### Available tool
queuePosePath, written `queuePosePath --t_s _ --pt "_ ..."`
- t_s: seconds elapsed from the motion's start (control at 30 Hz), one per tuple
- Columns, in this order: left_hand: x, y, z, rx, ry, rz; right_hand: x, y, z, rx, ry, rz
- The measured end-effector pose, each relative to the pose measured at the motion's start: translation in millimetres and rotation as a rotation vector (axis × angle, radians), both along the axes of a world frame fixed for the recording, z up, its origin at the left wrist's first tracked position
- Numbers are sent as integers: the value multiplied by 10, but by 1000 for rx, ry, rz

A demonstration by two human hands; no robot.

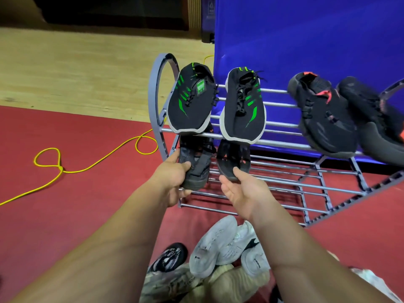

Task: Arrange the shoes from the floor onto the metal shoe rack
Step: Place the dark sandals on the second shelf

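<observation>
White shoes (220, 243) wait on the floor; left hand (175, 178) and right hand (242, 189), fingers gripping two dark shoes (197, 162) at the shoe rack's (306, 184) lower tier's left end, should seat them level across the bars.

Left hand (175, 178): grips a dark shoe (195, 162) at the rack's (284, 182) lower tier, left end.
Right hand (242, 191): holds its mate (232, 158) alongside.
Top tier: green-striped pair (192, 101).

A yellow cord (87, 165) loops (perhaps knotted) beside a blue panel (306, 40).
</observation>
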State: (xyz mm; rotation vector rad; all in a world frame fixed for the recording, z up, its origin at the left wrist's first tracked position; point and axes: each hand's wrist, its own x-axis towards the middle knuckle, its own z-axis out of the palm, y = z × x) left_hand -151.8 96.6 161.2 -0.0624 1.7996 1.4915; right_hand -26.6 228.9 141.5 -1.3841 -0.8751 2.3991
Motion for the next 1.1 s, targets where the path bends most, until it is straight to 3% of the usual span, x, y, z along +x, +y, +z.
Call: queuePosePath --t_s 0.2,0.33,0.47,0.63,1.1 --pt "-87 100 -50 34 9 46 37 -7 -92 -14 -177 149" --pt "-109 178 -114 57 0 192 55 -29 -77 29 -208 207" --pt "-36 179 -189 -19 -31 271 73 -15 -87 31 -219 228" --pt "12 110 -234 36 -237 264 36 -55 -79 -13 -235 253" --pt "-26 159 -358 82 -224 309 -56 -106 -183 -42 -150 182"
